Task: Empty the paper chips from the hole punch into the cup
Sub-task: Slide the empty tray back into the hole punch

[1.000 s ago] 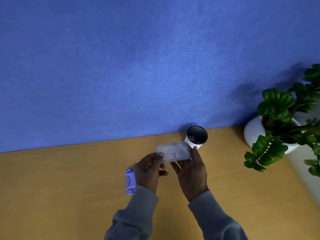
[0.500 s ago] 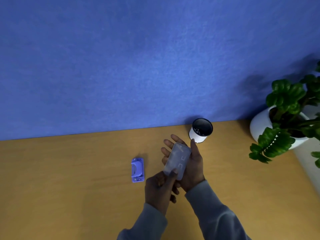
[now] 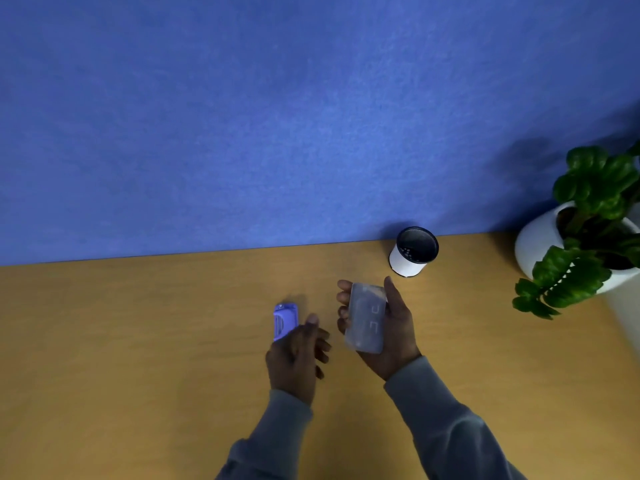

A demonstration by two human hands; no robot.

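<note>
The right hand (image 3: pixel 384 332) lies palm up above the tan wooden surface (image 3: pixel 138 358), cradling a translucent, frosted plastic chip tray (image 3: pixel 366 317) of rectangular shape; its thumb presses along the tray's right edge and its fingers (image 3: pixel 344 299) curl up around the left edge, so the tray is clasped between them. The tray's long axis runs away from the person, slightly tilted. The left hand (image 3: pixel 298 355) hovers to the left with nothing in it, fingers loosely curled and thumb pointing forward; its thumb tip is just beside, perhaps touching, the small purple plastic hole punch (image 3: pixel 284 320) that lies flat on the surface. Whether there is contact cannot be told. Beyond the right hand, near the blue felt wall (image 3: pixel 277 116), stands a white paper cup with a dark inside (image 3: pixel 414 251), upright and apart from the tray, with a few pale paper chips (image 3: pixel 408 252) visible inside it. A leafy green plant in a white round pot (image 3: pixel 540 237) sits at the far right. Both arms wear grey sleeves (image 3: pixel 446 427).
</note>
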